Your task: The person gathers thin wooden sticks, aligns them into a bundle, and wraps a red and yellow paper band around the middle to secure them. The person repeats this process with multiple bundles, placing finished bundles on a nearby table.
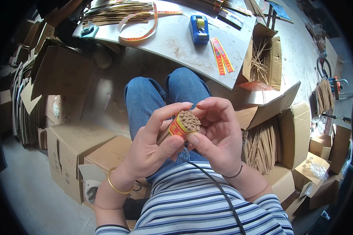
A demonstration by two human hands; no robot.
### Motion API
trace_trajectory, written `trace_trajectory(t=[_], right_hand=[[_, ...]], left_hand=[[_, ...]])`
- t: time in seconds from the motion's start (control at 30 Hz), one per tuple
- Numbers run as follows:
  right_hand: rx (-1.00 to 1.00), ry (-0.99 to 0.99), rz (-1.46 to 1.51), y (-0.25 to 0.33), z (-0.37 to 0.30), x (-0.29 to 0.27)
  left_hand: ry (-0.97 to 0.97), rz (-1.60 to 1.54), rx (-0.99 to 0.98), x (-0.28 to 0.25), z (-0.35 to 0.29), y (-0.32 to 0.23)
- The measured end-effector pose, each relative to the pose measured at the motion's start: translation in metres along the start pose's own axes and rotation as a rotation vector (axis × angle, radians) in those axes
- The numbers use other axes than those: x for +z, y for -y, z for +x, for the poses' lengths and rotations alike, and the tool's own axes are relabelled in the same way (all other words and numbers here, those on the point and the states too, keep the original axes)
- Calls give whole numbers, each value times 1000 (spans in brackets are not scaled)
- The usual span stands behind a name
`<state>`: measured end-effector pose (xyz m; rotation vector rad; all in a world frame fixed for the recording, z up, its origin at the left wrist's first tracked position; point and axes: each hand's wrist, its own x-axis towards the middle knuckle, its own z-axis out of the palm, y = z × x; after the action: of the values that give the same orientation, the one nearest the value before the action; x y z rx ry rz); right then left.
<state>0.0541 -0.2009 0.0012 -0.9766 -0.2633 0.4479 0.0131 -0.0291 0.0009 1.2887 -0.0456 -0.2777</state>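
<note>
Above my lap I hold a bundle of thin brown incense sticks (190, 120), its cut ends facing up toward me. A red and yellow paper band (177, 128) wraps around the bundle just below those ends. My left hand (155, 137) is closed round the bundle's left side, thumb against the band. With thumb and fingertips, my right hand (219, 133) pinches the band's edge and the bundle from the right. The rest of the bundle is hidden behind my hands.
Ahead stands a table (172, 47) with a blue tape dispenser (199, 30), two loose paper bands (222, 56), a long curled strip (139, 38) and loose sticks (117, 15). An open carton of sticks (264, 147) is at my right. Closed cartons (76, 143) stand at my left.
</note>
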Motion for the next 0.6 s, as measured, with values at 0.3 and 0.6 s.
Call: trace_trajectory(t=[0.3, 0.6], right_hand=[[175, -39, -79, -20, 54, -53], [414, -489, -484, -32, 197, -155]], left_hand=[[-49, -89, -168, -27, 14, 14], [-19, -126, -201, -43, 19, 20]])
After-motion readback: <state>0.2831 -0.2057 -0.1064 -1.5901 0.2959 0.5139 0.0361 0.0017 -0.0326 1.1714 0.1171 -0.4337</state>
